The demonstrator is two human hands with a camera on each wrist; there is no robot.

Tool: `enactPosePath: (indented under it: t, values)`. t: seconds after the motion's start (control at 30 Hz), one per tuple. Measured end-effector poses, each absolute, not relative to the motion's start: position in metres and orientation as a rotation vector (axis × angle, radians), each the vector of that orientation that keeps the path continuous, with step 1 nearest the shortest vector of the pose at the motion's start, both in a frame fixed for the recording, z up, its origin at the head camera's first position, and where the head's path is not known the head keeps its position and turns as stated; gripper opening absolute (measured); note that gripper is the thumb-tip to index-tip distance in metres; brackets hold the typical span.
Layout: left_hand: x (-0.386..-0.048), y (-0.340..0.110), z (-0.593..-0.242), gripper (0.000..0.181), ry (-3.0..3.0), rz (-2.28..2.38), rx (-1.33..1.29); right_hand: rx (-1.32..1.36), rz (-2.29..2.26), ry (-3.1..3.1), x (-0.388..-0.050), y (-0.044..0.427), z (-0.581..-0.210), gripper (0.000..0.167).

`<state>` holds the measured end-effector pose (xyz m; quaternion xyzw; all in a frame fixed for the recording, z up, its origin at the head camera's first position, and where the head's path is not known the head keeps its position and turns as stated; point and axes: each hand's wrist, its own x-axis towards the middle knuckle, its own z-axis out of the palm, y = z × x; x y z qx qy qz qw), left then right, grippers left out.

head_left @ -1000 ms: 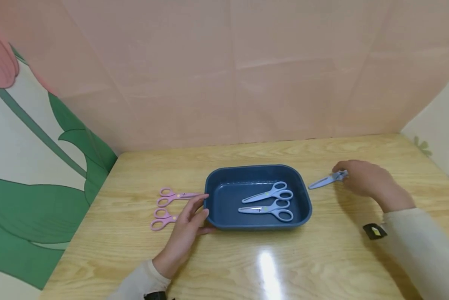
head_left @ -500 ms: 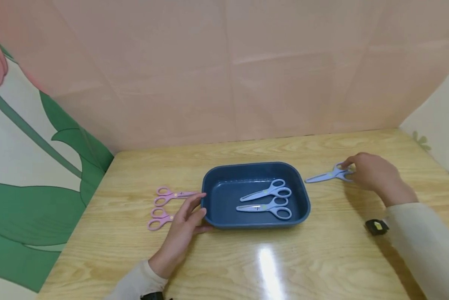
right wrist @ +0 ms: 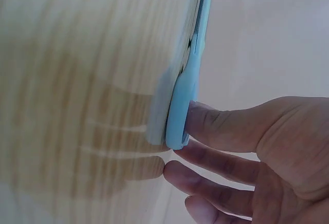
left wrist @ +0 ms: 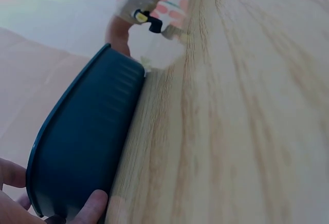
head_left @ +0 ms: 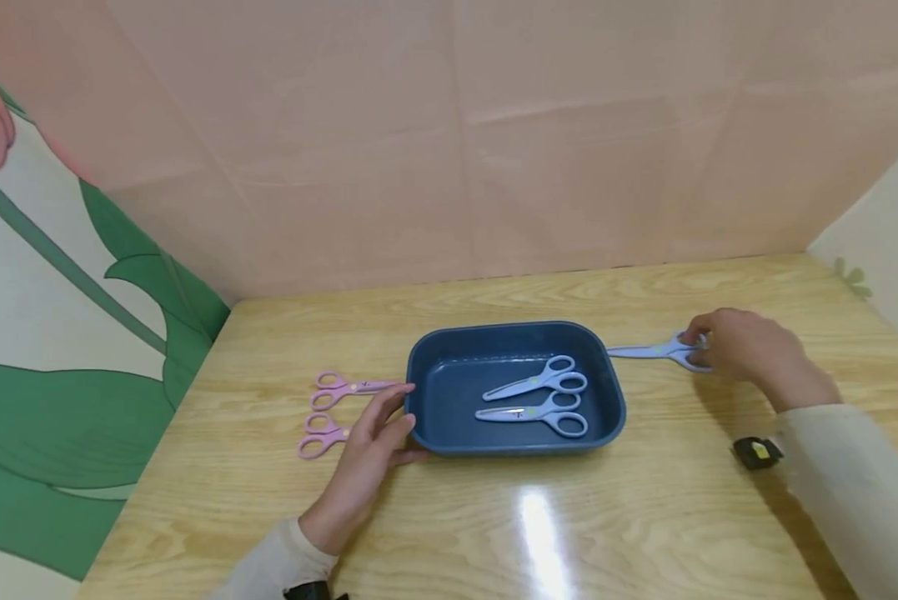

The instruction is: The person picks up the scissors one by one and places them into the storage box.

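Where the head view takes in the whole table (head_left: 644, 500), a dark blue tray (head_left: 509, 451) stands near its middle. Inside the tray, toward its right end, lie an upper blue pair (head_left: 544, 381) and a lower blue pair (head_left: 544, 412) of scissors, handles to the right and blades pointing left. The left hand (head_left: 369, 454) rests against the tray's left end, fingers and thumb apart, fingertips touching the rim. To the left of the tray lie an upper pink pair (head_left: 353, 388) and a lower pink pair (head_left: 336, 432), the latter's blades hidden by that hand. To the right, the right hand (head_left: 752, 354) pinches the handle loops of the outer blue scissors (head_left: 669, 350), whose tip reaches the tray's right rim; contact cannot be confirmed.

The left wrist view shows the tray's ribbed outer wall, with fingers beside one end and a fingertip low on the side.

The right wrist view shows the outer blue scissors lying along the tabletop, thumb against the handle, a fingertip at its end, and the remaining fingers spread loosely below. The blade tip falls outside this view.
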<state>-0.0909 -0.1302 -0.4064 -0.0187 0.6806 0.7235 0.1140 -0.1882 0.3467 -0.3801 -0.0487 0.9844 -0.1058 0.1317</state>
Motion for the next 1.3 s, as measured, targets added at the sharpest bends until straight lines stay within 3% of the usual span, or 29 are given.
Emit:
enactPosePath:
  t: [0.73,1.3]
  values:
    - [-0.087,-0.128,-0.401,0.044,1.991,2.107,-0.051,-0.219,-0.305,2.975,-0.183,0.348,-0.373,0.02]
    - [-0.081,-0.13,-0.399,0.044,2.004,2.089,-0.067,-0.227,-0.416,2.965,-0.18,0.341,-0.366,0.038]
